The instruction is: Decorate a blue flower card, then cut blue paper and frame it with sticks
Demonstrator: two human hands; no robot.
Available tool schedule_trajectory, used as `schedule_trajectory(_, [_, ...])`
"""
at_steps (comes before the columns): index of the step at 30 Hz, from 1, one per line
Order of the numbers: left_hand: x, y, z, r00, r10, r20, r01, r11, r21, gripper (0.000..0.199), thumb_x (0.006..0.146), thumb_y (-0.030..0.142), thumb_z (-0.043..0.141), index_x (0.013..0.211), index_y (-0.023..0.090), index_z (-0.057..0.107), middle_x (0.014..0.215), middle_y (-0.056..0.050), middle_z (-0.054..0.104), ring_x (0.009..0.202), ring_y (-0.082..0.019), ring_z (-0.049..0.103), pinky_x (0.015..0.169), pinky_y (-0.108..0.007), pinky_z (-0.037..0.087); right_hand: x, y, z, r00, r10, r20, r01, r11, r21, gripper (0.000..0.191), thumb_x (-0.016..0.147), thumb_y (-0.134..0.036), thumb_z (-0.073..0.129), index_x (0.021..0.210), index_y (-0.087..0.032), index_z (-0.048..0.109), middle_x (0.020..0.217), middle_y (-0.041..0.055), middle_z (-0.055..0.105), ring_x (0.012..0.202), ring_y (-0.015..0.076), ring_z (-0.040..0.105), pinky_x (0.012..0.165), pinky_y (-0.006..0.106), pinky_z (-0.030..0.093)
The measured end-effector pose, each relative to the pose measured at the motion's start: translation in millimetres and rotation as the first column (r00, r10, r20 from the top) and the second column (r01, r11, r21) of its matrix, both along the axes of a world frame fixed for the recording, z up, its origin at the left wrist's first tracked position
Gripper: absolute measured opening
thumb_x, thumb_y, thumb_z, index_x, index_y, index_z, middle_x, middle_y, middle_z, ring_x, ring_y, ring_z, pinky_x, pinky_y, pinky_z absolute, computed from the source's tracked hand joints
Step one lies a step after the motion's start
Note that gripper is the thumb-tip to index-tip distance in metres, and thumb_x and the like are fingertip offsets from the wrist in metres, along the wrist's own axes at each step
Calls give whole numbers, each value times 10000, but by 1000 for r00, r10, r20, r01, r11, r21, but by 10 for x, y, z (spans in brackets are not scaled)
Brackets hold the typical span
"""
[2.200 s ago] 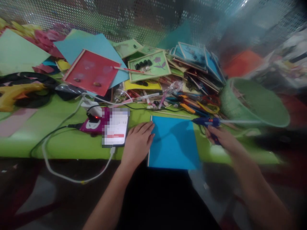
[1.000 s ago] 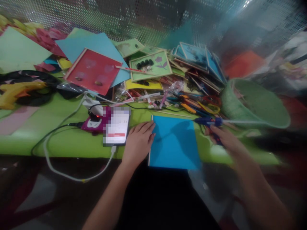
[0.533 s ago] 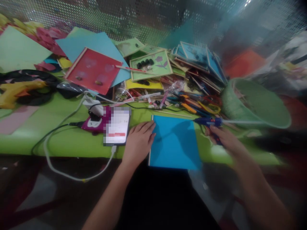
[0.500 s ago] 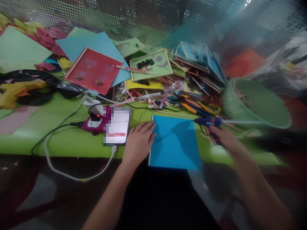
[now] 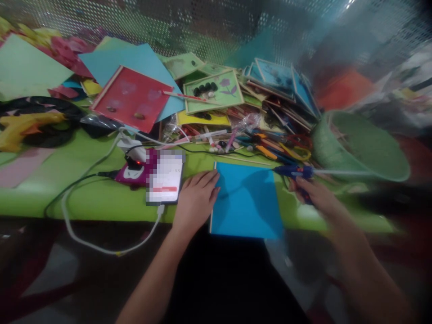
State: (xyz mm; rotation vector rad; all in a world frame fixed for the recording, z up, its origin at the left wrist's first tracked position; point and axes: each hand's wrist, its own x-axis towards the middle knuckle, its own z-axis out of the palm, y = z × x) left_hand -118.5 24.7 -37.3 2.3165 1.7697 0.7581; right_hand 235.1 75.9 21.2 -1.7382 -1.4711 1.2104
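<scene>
A blue sheet [image 5: 248,202] lies at the table's front edge, its near side overhanging a little, with a thin pale wooden stick [image 5: 211,222] along its left side. My left hand [image 5: 197,193] rests flat at that left side, fingers stretched out and fingertips touching the upper left edge. In my right hand [image 5: 308,189] is a blue glue gun [image 5: 293,171], gripped by its handle. A long translucent glue stick [image 5: 340,172] sticks out of its back. The nozzle points left, at the sheet's upper right corner; whether it touches is unclear.
Left of my left hand lie a phone [image 5: 167,177] on a white cable and a purple power strip [image 5: 131,173]. Behind are a red panel [image 5: 131,96], framed green and blue panels, pliers [image 5: 265,146] and sticks. A green basket [image 5: 364,148] stands at the right.
</scene>
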Motion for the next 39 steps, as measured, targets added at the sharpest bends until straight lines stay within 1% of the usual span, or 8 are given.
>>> schedule_trajectory(6, [0, 0, -7, 1000, -4, 7, 4, 1000, 0, 391, 1080, 301, 499, 1444, 241, 629, 1501, -52, 641, 1361, -288, 600, 1113, -515, 496, -100, 23, -8, 999, 46, -29, -47, 998, -32, 592, 746, -797, 724, 714, -210, 661, 504, -22, 508, 442, 111, 437, 436, 270, 376])
schedule_trajectory(11, [-2, 0, 8, 1000, -6, -4, 6, 1000, 3, 390, 1082, 296, 501, 1442, 218, 629, 1506, -47, 637, 1363, -285, 598, 1112, -500, 500, -210, 49, 15, 996, 85, -4, -86, 996, -27, 577, 781, -786, 695, 741, -211, 666, 521, -25, 498, 451, 110, 435, 443, 270, 375])
schedule_trajectory(15, [-6, -2, 0, 1000, -6, -5, 6, 1000, 2, 392, 1086, 300, 492, 1445, 214, 625, 1508, -48, 636, 1368, -284, 593, 1117, -505, 495, -201, 46, 6, 997, 78, -8, -78, 996, -33, 594, 764, -798, 709, 740, -205, 669, 563, -8, 542, 454, 105, 451, 435, 266, 374])
schedule_trajectory(19, [-8, 1, -21, 1000, -8, -2, 8, 1000, 1, 395, 1088, 309, 489, 1454, 226, 616, 1517, -47, 628, 1367, -287, 591, 1118, -514, 487, -76, 29, -25, 999, 36, -34, -37, 999, -14, 593, 746, -786, 741, 739, -198, 672, 685, 21, 641, 461, 91, 469, 430, 260, 390])
schedule_trajectory(26, [-1, 0, -18, 1000, -5, -8, 5, 1000, -3, 393, 1090, 310, 491, 1448, 208, 618, 1519, -37, 627, 1365, -278, 592, 1113, -497, 485, -7, 9, 18, 1000, -3, 5, 3, 1000, -4, 672, 668, -861, 743, 693, -193, 673, 523, -16, 534, 423, 91, 435, 411, 251, 384])
schedule_trajectory(31, [-1, 2, -28, 1000, -4, -7, 4, 1000, 6, 393, 1088, 310, 494, 1449, 220, 619, 1513, -35, 632, 1359, -281, 596, 1107, -500, 492, -128, 32, 18, 999, 23, -27, -23, 1000, -8, 647, 678, -831, 758, 703, -192, 666, 603, 2, 605, 437, 88, 462, 416, 249, 383])
schedule_trajectory(36, [-1, 0, -13, 1000, -5, -3, 5, 1000, 12, 386, 1085, 305, 494, 1438, 229, 632, 1508, -40, 636, 1354, -279, 601, 1108, -490, 493, -288, 58, 37, 996, 88, 26, -87, 996, -20, 648, 727, -847, 693, 717, -199, 667, 492, -30, 518, 423, 101, 458, 428, 253, 367])
schedule_trajectory(39, [-2, -2, -9, 1000, -3, -7, 3, 1000, 1, 387, 1086, 304, 494, 1437, 215, 630, 1510, -40, 635, 1357, -279, 598, 1110, -490, 493, -319, 68, 41, 993, 109, 39, -108, 994, -32, 667, 723, -869, 672, 702, -202, 663, 480, -25, 514, 423, 107, 468, 436, 259, 363])
